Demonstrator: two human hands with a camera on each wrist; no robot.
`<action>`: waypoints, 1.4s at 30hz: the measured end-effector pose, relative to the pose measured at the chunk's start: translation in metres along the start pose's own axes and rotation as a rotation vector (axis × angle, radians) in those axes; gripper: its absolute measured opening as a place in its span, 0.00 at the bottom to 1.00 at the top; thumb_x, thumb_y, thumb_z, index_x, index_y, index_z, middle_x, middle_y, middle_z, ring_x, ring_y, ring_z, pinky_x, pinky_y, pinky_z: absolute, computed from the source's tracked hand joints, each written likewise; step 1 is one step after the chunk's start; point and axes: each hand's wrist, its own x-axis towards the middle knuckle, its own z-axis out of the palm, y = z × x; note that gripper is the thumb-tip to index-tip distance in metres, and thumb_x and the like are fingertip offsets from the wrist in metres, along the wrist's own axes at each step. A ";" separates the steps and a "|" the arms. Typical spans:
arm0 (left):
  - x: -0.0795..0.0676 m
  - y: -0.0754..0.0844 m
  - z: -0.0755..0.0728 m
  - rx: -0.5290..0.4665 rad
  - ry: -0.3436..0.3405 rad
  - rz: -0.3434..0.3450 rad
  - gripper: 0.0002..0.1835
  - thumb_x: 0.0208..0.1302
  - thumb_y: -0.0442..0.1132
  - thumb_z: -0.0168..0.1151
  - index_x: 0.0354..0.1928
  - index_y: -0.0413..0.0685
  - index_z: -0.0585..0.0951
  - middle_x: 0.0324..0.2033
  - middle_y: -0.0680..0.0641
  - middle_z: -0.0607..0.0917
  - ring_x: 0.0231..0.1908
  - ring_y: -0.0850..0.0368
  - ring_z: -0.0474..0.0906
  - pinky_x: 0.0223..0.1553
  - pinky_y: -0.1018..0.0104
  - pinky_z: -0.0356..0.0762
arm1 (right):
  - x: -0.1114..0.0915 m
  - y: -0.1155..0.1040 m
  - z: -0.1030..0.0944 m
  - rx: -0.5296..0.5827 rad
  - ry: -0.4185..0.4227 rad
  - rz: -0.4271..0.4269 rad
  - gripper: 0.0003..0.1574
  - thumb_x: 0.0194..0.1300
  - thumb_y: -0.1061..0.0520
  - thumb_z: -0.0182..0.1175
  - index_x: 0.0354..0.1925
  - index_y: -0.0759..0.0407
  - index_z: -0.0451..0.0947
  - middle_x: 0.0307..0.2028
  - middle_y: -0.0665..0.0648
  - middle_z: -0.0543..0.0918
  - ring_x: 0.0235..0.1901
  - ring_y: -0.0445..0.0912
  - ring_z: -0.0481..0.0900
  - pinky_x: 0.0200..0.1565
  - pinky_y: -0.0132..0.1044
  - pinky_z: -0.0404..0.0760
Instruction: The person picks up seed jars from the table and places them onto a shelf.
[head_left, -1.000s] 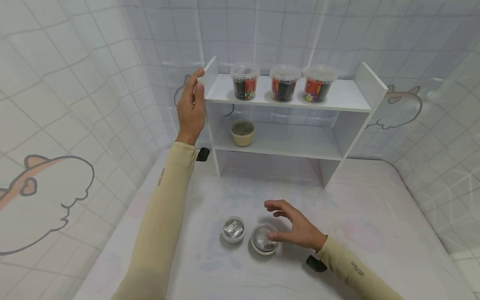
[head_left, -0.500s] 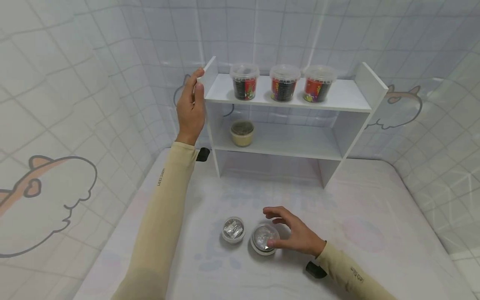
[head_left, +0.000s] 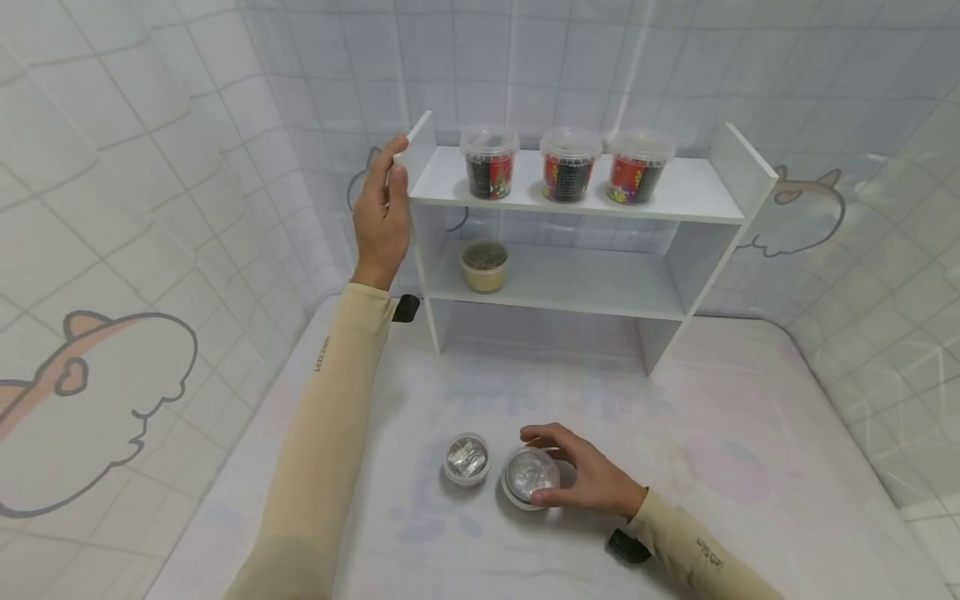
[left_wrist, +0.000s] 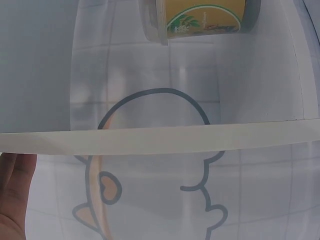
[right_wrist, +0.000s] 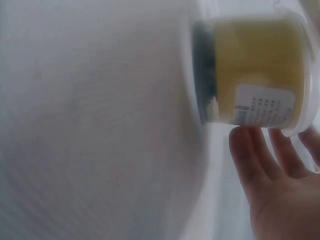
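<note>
My left hand [head_left: 382, 218] lies with extended fingers against the left side panel of a white shelf unit [head_left: 570, 310]. In the left wrist view, part of that hand [left_wrist: 12, 195] shows below a white panel edge. Low on the white-covered table, my right hand [head_left: 588, 473] curls its thumb and fingers round a round plastic tub [head_left: 531, 473] with a clear lid and silvery top. A yellow label [right_wrist: 260, 55] and a small printed sticker show on its side in the right wrist view. The tub stands on the table; the palm is apart from it.
A smaller silvery-topped tub [head_left: 467, 460] stands left of the held one. On the top shelf are three lidded tubs, the left [head_left: 490, 162], middle [head_left: 568, 165] and right [head_left: 637, 167]. A yellowish tub [head_left: 484, 267] sits on the middle shelf. Tile-patterned walls [head_left: 187, 208] surround the table.
My right hand has moved slightly left and down, and its fingers have closed in round the tub. The left hand stays against the shelf.
</note>
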 end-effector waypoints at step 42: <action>0.001 0.000 -0.001 -0.002 -0.003 -0.012 0.19 0.80 0.34 0.49 0.67 0.40 0.75 0.27 0.57 0.68 0.21 0.67 0.53 0.27 0.68 0.53 | -0.007 0.003 0.001 -0.034 -0.077 0.058 0.55 0.54 0.51 0.80 0.72 0.60 0.63 0.67 0.58 0.72 0.64 0.48 0.72 0.64 0.45 0.73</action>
